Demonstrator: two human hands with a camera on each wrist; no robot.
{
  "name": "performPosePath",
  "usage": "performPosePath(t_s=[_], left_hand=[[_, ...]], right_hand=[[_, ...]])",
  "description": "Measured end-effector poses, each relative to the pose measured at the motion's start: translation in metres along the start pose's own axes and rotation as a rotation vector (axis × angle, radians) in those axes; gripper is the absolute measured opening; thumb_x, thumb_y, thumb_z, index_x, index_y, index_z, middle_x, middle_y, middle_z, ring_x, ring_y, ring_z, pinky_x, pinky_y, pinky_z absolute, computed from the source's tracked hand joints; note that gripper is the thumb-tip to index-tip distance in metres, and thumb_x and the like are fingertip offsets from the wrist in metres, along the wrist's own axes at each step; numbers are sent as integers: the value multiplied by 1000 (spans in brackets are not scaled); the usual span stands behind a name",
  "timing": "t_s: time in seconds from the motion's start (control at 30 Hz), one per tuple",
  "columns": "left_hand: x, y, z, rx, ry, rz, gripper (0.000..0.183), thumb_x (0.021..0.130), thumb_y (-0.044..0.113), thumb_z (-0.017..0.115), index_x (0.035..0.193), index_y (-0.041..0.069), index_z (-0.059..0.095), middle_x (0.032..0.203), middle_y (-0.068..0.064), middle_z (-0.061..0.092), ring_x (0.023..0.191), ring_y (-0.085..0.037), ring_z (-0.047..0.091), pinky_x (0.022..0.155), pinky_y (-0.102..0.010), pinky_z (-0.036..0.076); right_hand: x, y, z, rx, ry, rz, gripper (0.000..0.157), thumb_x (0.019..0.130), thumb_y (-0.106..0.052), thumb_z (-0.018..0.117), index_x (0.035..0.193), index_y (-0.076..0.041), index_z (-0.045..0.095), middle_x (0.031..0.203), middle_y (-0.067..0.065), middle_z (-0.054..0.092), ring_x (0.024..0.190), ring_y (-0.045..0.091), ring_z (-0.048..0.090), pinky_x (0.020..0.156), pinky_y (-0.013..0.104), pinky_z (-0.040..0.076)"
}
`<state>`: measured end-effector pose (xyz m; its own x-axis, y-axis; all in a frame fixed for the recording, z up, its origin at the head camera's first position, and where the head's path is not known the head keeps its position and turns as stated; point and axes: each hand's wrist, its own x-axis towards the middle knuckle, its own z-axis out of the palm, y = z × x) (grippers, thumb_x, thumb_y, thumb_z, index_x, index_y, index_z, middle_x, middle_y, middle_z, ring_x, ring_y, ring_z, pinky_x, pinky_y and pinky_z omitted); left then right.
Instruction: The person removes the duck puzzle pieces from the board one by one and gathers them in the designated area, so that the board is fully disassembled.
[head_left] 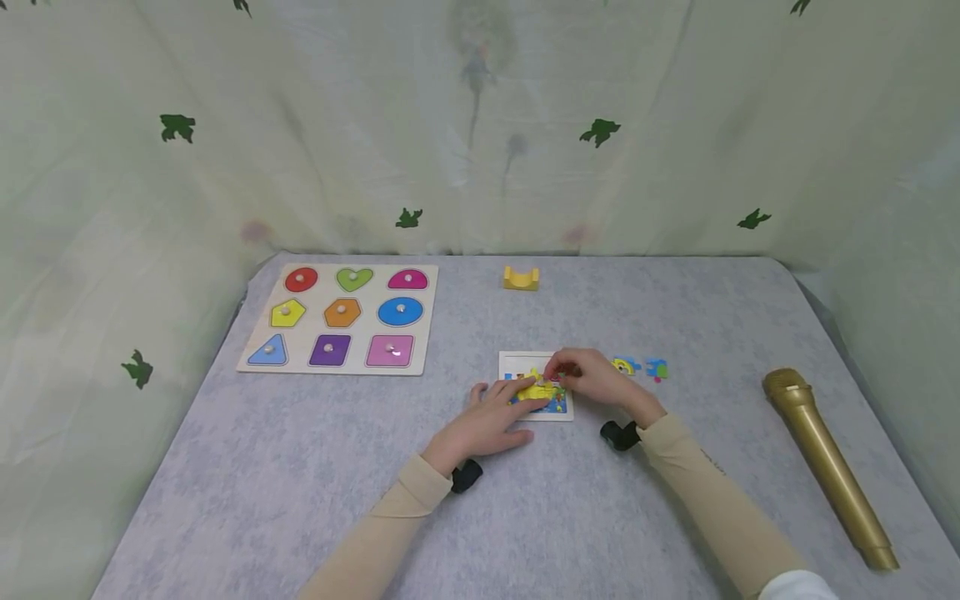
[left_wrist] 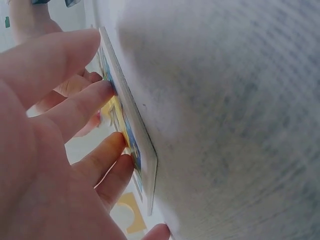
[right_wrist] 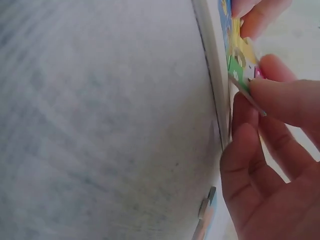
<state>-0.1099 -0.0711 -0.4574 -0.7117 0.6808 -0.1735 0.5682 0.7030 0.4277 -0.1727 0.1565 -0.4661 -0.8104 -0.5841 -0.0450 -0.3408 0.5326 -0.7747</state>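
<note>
A small white-framed jigsaw puzzle point(head_left: 517, 354) with a yellow and blue picture lies flat on the table. My left hand point(head_left: 486, 423) rests on it, relaxed fingers spread and fingertips touching the picture. At the puzzle's right side, my right hand point(head_left: 596, 380) pinches a jigsaw piece point(right_wrist: 240, 74) between thumb and fingers. Green and pink show on this piece, which tilts over the frame's edge in the right wrist view. Just beyond the right hand lie two loose jigsaw pieces, a yellow and blue one point(head_left: 625, 365) and a blue and green one point(head_left: 657, 369).
At the back left lies a wooden shape board point(head_left: 378, 358) with several knobbed shapes. A yellow block with a curved notch point(head_left: 521, 280) stands behind the puzzle. A gold microphone point(head_left: 828, 462) lies at the right. Pale cloth with green leaf shapes encloses the table point(head_left: 285, 475).
</note>
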Motion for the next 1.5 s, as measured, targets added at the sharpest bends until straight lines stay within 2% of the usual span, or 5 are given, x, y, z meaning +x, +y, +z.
performPosePath(t_s=[0.3,0.57,0.97,1.3,1.5], left_hand=[[1,2,0,-7,-5,-11,50,97,34,56,145,24,44,155,-5,23,139,-29,23,103,-60,17],[0,1,4,-1,1,-10,51,97,34,56,146,26,43,156,-4,22,139,-28,22,104,-59,16],[-1,2,4,2,23,-6,50,97,33,57,145,24,44,155,-5,24,138,-29,24,103,-59,18],[1,2,6,-7,13,-18,51,97,33,57,146,25,43,156,-4,22,140,-28,21,104,-58,16],[-1,-1,4,-17,13,-5,51,97,33,56,146,25,43,156,-4,21,141,-27,20,105,-59,14]], right_hand=[[-14,12,-19,137,94,85,13,89,3,58,97,-4,66,98,9,63,73,22,53,62,32,46],[-55,23,-53,162,148,133,13,90,4,58,102,6,62,100,20,62,73,29,56,59,35,47],[-105,57,-77,53,101,183,14,86,2,62,100,1,65,94,11,63,68,16,53,59,29,47],[-109,59,-65,-197,137,156,21,82,10,62,95,-6,68,89,1,60,78,17,54,67,35,45],[-106,52,-62,-186,164,173,15,86,6,63,95,-5,67,91,3,62,79,18,56,67,35,46]])
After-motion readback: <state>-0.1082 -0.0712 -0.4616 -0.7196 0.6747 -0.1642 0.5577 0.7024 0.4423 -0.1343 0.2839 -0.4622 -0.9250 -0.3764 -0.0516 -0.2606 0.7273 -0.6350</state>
